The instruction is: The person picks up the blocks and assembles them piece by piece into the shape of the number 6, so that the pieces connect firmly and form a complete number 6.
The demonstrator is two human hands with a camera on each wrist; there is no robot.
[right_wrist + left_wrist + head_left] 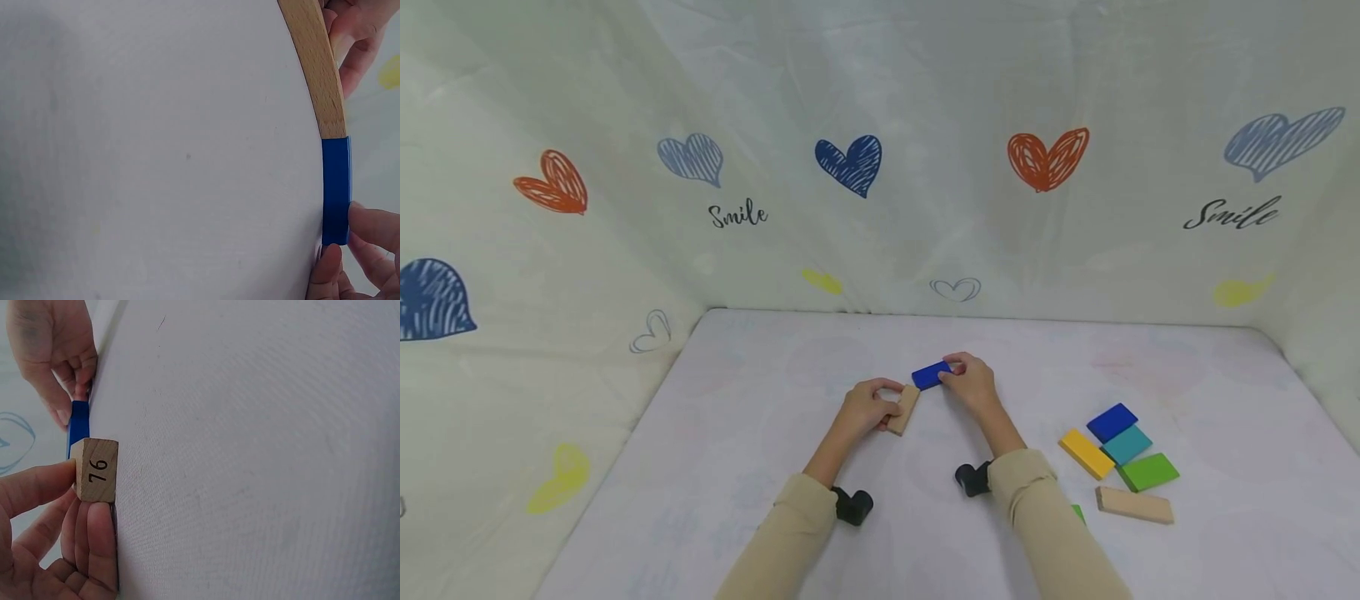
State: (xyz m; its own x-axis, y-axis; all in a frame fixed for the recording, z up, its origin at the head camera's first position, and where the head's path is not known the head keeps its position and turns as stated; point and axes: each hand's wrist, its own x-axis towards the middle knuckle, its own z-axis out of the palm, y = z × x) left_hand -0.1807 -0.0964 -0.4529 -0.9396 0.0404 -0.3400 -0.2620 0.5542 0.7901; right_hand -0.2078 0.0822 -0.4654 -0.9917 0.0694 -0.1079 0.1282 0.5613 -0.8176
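Pinching a plain wooden block between thumb and fingers, a person's left hand rests near the middle of a white-covered bench, its grip clamped across the block's long sides. Just past one o'clock from that block, the right hand pinches a dark blue block by its end at two o'clock, grip likewise clamped. The two blocks lie at an angle, their near ends appearing to meet.

Both should prove light, stiff and hard to break; the painted one may be slightly slicker than bare wood. A pinch across the sides, well back from the meeting ends, looks the best hold.

The plain block is a pale, grained oblong with crisp edges, its end face printed with sideways digits resembling 76. The blue one is smooth and evenly coloured. Between three and four o'clock from the hands lie similar flat oblongs: a second blue block, a teal block, a yellow block, a green block and a second plain block. A green sliver shows beside the right sleeve. At twelve o'clock hangs a creased sheet printed with hearts.
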